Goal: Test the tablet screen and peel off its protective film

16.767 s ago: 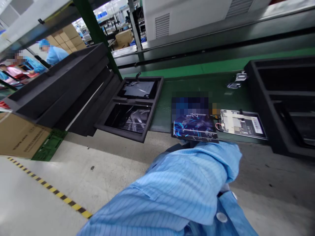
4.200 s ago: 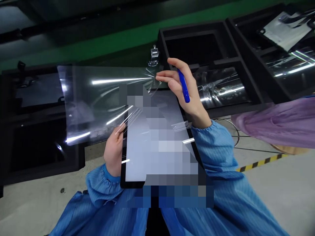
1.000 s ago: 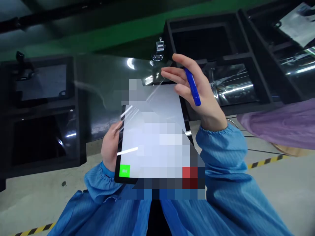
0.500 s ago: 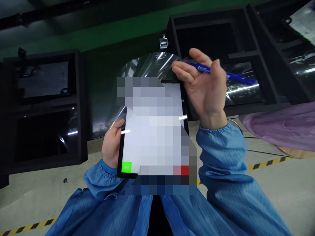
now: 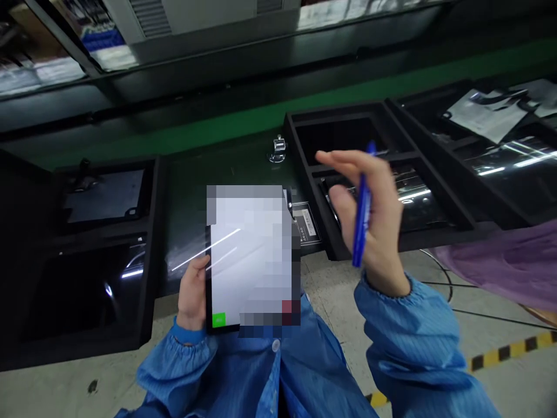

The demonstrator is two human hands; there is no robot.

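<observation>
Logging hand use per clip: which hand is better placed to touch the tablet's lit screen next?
Probably the right. The left hand grips the tablet by its left edge; the right hand, holding a blue pen, hovers free beside the screen.

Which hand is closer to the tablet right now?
Left. The left hand grips the tablet by its left edge, thumb on the front. The right hand is off to the tablet's right, apart from it, holding a blue pen.
</observation>
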